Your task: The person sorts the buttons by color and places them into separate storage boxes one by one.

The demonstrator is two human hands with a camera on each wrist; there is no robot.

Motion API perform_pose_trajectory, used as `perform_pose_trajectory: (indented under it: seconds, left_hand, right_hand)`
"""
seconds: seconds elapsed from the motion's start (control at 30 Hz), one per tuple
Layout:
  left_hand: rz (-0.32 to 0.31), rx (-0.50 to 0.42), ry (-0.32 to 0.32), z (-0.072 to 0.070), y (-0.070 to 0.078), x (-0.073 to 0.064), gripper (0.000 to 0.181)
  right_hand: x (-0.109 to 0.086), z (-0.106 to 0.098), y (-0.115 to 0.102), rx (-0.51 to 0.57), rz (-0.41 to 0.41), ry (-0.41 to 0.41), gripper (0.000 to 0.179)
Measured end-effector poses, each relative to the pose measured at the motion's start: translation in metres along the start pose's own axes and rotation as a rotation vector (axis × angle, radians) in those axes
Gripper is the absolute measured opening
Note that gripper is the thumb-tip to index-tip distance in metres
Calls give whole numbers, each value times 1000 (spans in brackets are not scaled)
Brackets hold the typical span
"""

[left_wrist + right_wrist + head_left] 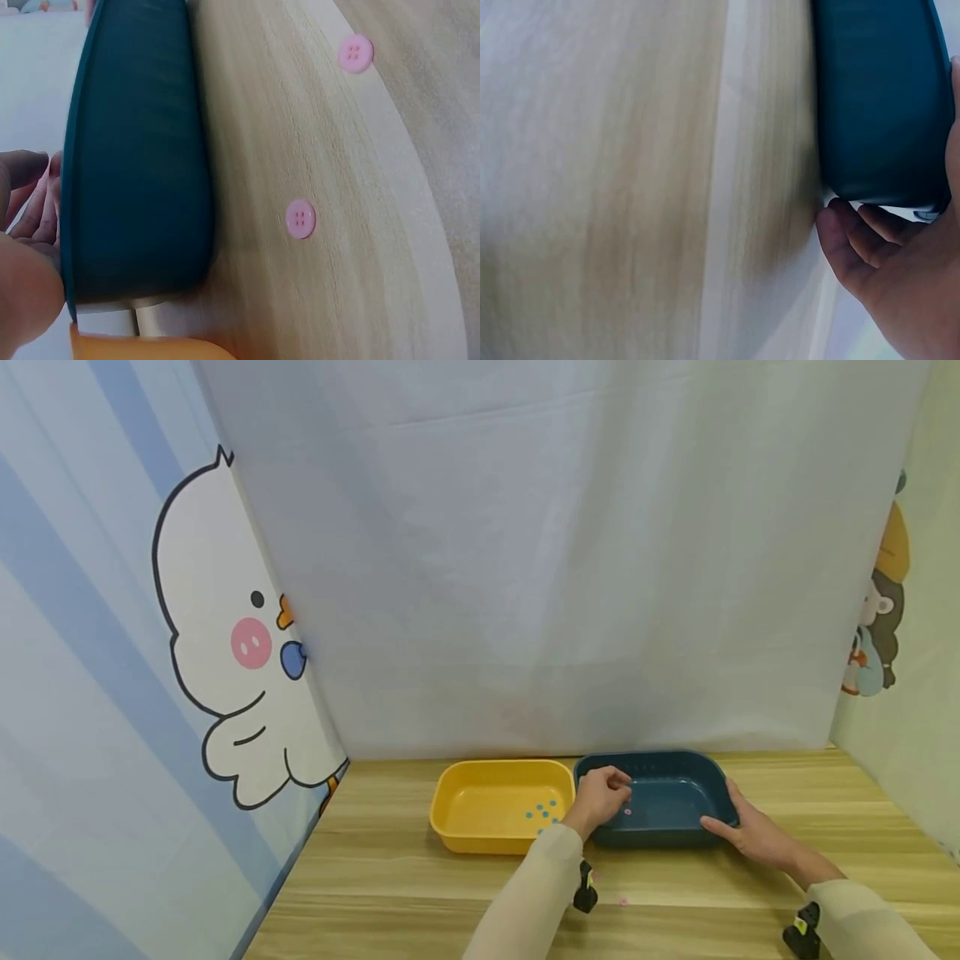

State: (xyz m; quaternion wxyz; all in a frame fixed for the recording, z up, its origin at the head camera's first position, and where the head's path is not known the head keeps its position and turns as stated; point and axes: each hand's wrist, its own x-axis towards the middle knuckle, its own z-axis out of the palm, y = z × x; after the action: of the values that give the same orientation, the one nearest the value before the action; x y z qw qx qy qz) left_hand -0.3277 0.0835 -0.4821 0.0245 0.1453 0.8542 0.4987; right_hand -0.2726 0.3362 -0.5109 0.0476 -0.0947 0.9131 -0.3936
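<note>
My left hand (602, 795) is over the left end of a dark teal plastic basin (671, 839), its fingers loosely bent and nothing visible in them. A small pink button (627, 812) shows inside the basin, just below the fingertips. In the left wrist view, the basin wall (139, 165) partly hides this hand. At the basin's right end, my right hand (761, 835) holds the corner, thumb at the rim and fingers along the outer side. Two pink four-hole buttons, a nearer one (356, 53) and another (301, 219), lie on the table before the basin.
A yellow basin (480, 844) stands just left of the teal one, with several blue buttons (545, 814) on its floor. Behind both basins, a pale curtain (525, 568) hangs at the wood-grain table's (390, 893) back edge. Printed cloths hang on either side.
</note>
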Motion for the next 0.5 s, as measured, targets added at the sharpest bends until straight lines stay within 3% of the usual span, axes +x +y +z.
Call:
perform_pose_trajectory:
  seconds: [0.13, 0.23, 0.5]
  left_hand:
    - [46, 16, -28, -7, -1, -4, 11]
    - [83, 55, -84, -16, -1, -9, 13]
    - [131, 69, -208, -45, -5, -36, 13]
  right_hand:
    - [0, 0, 0, -2, -5, 7, 98]
    - [1, 0, 1, -10, -10, 14, 98]
    - [1, 0, 1, -11, -1, -1, 99]
